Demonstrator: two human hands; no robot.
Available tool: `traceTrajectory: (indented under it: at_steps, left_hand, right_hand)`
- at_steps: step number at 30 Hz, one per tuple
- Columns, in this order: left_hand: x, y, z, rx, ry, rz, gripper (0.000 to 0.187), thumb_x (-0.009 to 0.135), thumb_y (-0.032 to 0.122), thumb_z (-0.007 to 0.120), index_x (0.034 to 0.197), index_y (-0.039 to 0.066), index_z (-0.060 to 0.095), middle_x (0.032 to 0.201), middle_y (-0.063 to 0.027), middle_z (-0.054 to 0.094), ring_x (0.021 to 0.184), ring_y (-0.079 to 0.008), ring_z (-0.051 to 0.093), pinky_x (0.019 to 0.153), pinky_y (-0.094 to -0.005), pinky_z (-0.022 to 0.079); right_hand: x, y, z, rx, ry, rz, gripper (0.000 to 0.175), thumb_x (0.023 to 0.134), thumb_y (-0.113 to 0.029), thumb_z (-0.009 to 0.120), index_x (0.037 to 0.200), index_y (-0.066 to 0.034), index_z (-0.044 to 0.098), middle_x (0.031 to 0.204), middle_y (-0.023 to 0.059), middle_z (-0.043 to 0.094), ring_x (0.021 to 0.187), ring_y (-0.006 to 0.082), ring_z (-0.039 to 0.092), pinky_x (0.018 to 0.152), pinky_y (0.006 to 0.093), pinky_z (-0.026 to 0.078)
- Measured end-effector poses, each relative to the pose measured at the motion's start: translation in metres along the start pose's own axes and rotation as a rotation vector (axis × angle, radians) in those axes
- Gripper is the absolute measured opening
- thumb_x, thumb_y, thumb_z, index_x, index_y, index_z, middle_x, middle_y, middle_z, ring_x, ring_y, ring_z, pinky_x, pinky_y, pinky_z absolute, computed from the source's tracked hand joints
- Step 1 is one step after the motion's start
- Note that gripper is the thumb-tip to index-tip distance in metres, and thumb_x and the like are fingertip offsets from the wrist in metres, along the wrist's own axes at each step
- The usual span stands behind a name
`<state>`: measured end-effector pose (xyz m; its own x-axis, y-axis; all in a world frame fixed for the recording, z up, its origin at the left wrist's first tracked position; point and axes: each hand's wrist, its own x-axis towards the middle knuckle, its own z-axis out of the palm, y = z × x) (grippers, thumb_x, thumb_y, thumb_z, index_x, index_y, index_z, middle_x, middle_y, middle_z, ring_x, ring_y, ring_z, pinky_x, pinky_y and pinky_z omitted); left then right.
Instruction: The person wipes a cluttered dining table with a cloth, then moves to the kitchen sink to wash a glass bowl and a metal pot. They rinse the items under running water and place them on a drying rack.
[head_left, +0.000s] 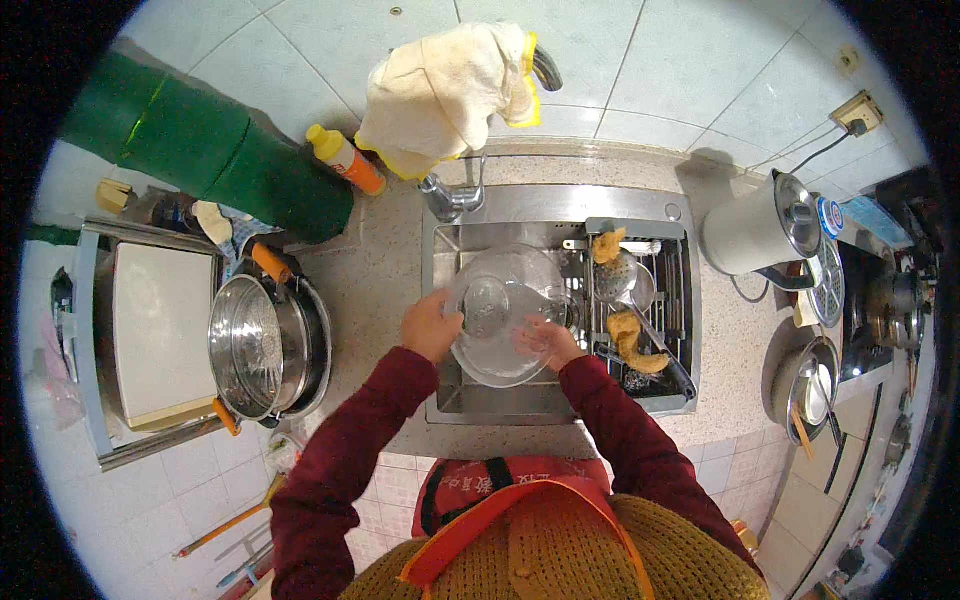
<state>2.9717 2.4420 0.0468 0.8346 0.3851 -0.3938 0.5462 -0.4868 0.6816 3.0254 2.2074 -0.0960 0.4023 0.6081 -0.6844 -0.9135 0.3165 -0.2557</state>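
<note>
A clear round bowl (501, 367) is over the stainless-steel sink (495, 401). My left hand (433, 327) grips its left rim, thumb at the near side. A smaller round clear shape (486, 307) shows in the bowl; whether it is the base or a separate piece I cannot tell. My right hand (546, 341) is at the bowl's right side, fingers spread over its inner surface and holding nothing visible. Right of it, a drying rack (679, 300) in the sink bears a slotted skimmer (616, 279) and loofah pieces (634, 343).
Behind the sink stands a faucet (448, 201) beneath a draped cream cloth (442, 90). An orange bottle (349, 161) is beside it. At left sit steel pots (247, 349); at right, an electric kettle (757, 225) and a metal bowl (802, 382) with utensils.
</note>
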Motion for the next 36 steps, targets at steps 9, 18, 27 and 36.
traceTrajectory:
  at_steps: [9,18,27,36]
  left_hand:
    - [-0.082,-0.014,0.133,-0.95,0.362,-0.124,0.077,0.071,-0.005,0.056,0.138,0.012,0.02,0.126,-0.013,0.041,0.11,-0.0247,0.047,0.078,-0.0343,0.048]
    - [-0.029,-0.021,0.053,-0.68,-0.077,-0.257,0.074,0.071,-0.005,0.051,0.137,0.014,0.023,0.113,-0.0135,0.049,0.088,-0.025,0.057,0.058,-0.0294,0.051]
    - [-0.062,-0.015,0.097,-0.92,0.197,-0.29,0.087,0.067,-0.004,0.057,0.14,0.018,0.015,0.126,-0.0178,0.043,0.101,-0.0265,0.054,0.065,-0.0314,0.05]
    - [-0.053,0.015,0.099,-0.836,0.429,-0.011,0.083,0.068,-0.006,0.058,0.138,0.019,0.02,0.113,-0.0149,0.046,0.089,-0.0228,0.055,0.065,-0.0309,0.049]
  right_hand:
    - [-0.003,0.037,-0.004,0.179,-0.159,-0.018,0.053,0.079,0.0,0.052,0.128,0.0008,0.033,0.123,0.0252,0.045,0.114,0.0348,0.047,0.096,0.0461,0.04]
    - [0.027,-0.04,-0.003,0.105,-0.12,-0.067,0.047,0.085,-0.01,0.049,0.13,-0.0062,0.034,0.126,0.0189,0.047,0.118,0.0323,0.044,0.1,0.0461,0.035]
    - [0.003,-0.007,0.001,0.178,-0.192,-0.058,0.041,0.08,-0.009,0.055,0.12,-0.0092,0.045,0.121,0.0134,0.051,0.112,0.0316,0.049,0.091,0.0534,0.04]
    - [0.002,0.006,0.017,0.199,-0.242,-0.152,0.046,0.081,-0.01,0.054,0.124,-0.0038,0.038,0.128,0.019,0.044,0.121,0.0337,0.04,0.101,0.0466,0.035]
